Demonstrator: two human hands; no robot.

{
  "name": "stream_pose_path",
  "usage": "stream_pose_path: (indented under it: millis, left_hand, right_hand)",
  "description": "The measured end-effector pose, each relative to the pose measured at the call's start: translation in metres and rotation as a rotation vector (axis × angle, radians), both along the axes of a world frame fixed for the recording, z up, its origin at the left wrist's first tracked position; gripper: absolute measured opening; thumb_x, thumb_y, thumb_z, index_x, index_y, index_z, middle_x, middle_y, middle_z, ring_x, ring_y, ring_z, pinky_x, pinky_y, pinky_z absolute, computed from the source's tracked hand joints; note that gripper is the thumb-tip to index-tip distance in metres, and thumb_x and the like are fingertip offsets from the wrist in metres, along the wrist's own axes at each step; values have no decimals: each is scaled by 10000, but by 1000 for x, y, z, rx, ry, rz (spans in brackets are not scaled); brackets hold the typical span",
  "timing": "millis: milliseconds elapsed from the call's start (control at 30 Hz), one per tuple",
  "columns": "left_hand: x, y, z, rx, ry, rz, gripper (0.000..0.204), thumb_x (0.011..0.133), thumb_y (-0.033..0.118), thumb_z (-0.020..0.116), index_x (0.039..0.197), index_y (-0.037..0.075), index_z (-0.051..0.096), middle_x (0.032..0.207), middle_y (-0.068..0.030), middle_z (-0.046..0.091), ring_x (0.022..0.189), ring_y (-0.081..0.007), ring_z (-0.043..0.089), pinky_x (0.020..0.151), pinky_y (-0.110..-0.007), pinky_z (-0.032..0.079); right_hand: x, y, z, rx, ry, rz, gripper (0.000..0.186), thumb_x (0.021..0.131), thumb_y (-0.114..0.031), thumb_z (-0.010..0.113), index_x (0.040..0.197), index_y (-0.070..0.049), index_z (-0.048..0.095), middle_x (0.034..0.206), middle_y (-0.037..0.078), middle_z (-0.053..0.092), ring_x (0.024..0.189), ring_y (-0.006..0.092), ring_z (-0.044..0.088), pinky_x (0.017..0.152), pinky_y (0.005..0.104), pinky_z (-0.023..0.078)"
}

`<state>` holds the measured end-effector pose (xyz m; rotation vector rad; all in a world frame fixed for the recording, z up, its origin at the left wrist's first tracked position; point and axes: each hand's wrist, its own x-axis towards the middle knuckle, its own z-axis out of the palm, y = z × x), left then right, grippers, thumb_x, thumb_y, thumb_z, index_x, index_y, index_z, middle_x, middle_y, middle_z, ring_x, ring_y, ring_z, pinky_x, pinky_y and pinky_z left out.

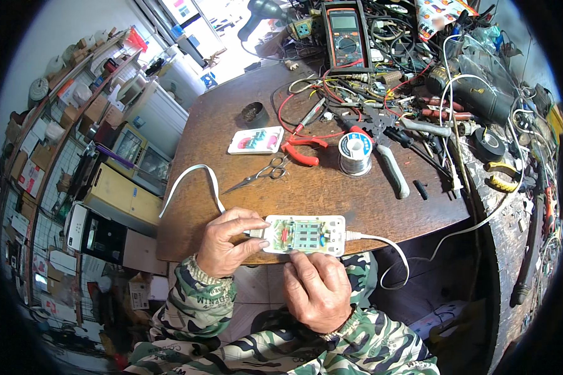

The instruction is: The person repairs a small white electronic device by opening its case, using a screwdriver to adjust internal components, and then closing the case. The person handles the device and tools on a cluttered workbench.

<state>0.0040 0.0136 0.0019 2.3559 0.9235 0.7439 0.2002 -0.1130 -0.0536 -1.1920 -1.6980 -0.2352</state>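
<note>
A white plastic housing (340,221) lies open at the table's near edge, its inside facing up. Within it are a green circuit board with metal contact strips (308,232), a red component (285,236) and a small blue one (323,239). My left hand (226,242) grips the housing's left end, thumb and fingers either side of the cord entry. The fingers of my right hand (318,290) are bent, their tips at the housing's lower edge; anything between them is hidden. A white cord (381,239) leaves the right end, and a flat white cable (197,167) curves beyond my left hand.
Past the housing lie scissors (259,175), red-handled pliers (303,152), a solder spool (355,156), a white printed cover (255,140) and a dark round pot (254,115). A multimeter (346,37) stands amid tangled wires at the back right. Loaded shelves (69,75) line the left.
</note>
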Motion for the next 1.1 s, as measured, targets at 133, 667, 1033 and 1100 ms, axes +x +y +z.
stream_pose_path:
  millis: [133, 667, 1033, 1100]
  left_hand:
    - [2, -1, 3, -1, 14, 27, 338, 822, 95, 904, 1136, 20, 803, 1091, -139, 741, 1039, -260, 738, 906, -346, 590]
    - [8, 3, 16, -17, 92, -16, 372, 799, 56, 890, 1153, 8, 785, 1068, -146, 747, 999, -254, 748, 880, -346, 591]
    - [13, 12, 31, -93, 201, -95, 363, 807, 47, 889, 1151, -9, 787, 1057, -128, 750, 971, -244, 735, 877, -341, 580]
    - [13, 13, 30, -90, 142, -108, 340, 812, 33, 878, 1138, -7, 791, 1044, -128, 754, 967, -244, 740, 869, -342, 585]
  right_hand:
    - [1, -1, 1, -2, -1, 1, 301, 736, -75, 764, 1017, 29, 742, 1154, 168, 724, 972, 299, 673, 835, 438, 581]
    - [1, -2, 0, -3, 19, 17, 272, 735, -91, 751, 981, 24, 751, 1154, 169, 734, 992, 303, 684, 864, 447, 581]
    - [1, -4, 2, -24, -6, -2, 271, 735, -78, 754, 980, 36, 730, 1169, 179, 715, 1023, 319, 673, 855, 461, 579]
    - [1, -4, 2, -28, -4, -3, 267, 739, -76, 754, 979, 37, 729, 1168, 179, 714, 1023, 321, 672, 855, 462, 579]
